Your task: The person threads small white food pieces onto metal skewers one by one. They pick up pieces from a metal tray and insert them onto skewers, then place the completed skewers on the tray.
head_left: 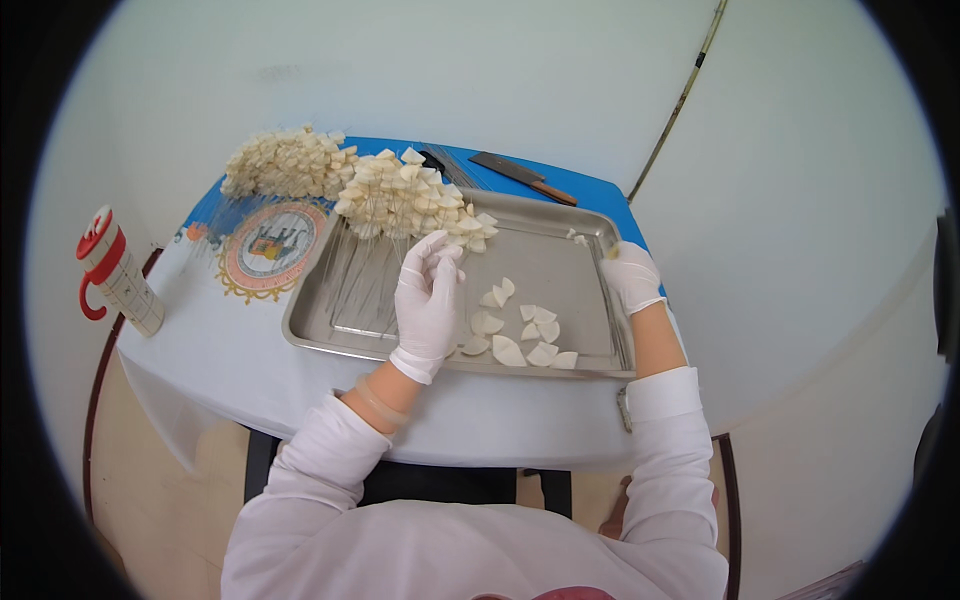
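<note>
My left hand [427, 307], in a white glove, is raised over the left half of a metal tray [457, 360]. Its fingers are curled toward the thumb, and whether a piece sits between them cannot be made out. My gloved right hand [634, 277] is at the tray's right rim, fingers bent inward, with a yellowish spot at the fingertips. Thin metal skewers [619, 330] lie along the tray's right side below it. White wedge-shaped slices [509, 350] of some food are scattered between my hands. Skewered wedges [401, 191] are heaped across the tray's back left corner.
Another heap of skewered wedges [289, 165] lies behind at the left. A cleaver [517, 174] with a wooden handle rests beyond the tray, beside loose skewers [454, 166]. A red-lidded tumbler [120, 270] stands at the table's left. White scraps [577, 237] lie in the tray.
</note>
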The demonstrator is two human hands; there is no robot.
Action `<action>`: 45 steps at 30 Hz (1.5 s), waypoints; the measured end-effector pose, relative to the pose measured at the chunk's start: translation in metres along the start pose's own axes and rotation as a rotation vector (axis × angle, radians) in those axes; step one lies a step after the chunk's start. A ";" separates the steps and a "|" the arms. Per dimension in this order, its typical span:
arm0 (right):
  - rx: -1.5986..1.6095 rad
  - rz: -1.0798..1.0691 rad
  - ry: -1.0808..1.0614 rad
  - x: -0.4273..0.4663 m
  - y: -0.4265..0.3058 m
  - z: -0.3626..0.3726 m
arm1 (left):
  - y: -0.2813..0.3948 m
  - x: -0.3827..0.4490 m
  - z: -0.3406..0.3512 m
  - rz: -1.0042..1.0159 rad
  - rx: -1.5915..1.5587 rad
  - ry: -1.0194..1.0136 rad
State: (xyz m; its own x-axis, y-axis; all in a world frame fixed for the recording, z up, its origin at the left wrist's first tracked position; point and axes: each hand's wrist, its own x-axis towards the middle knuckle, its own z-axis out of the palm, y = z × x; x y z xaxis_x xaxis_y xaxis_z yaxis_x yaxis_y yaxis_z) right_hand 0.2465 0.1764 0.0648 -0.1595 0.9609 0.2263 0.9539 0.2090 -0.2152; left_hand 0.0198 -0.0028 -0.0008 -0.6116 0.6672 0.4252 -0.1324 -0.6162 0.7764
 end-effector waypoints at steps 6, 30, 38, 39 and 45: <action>-0.180 0.206 -0.189 -0.001 0.055 0.015 | -0.010 -0.004 0.005 0.033 0.089 -0.073; -0.411 0.161 -0.477 0.012 0.052 0.058 | -0.009 -0.004 0.002 0.038 0.114 -0.097; -0.406 0.144 -0.526 0.014 0.057 0.049 | -0.010 -0.004 0.000 0.006 0.116 -0.101; -0.400 0.146 -0.528 0.014 0.058 0.049 | -0.010 -0.004 0.001 0.003 0.125 -0.100; -0.375 0.134 -0.540 0.014 0.061 0.046 | -0.009 -0.004 0.002 0.005 0.123 -0.097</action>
State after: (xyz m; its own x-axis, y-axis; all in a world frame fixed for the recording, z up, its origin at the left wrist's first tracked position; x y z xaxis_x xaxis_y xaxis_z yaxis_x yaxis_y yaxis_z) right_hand 0.2909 0.2113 0.0113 -0.0454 0.9504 -0.3078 0.9824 0.0984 0.1589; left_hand 0.0250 0.0007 -0.0081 -0.5333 0.7052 0.4672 -0.0295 -0.5675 0.8229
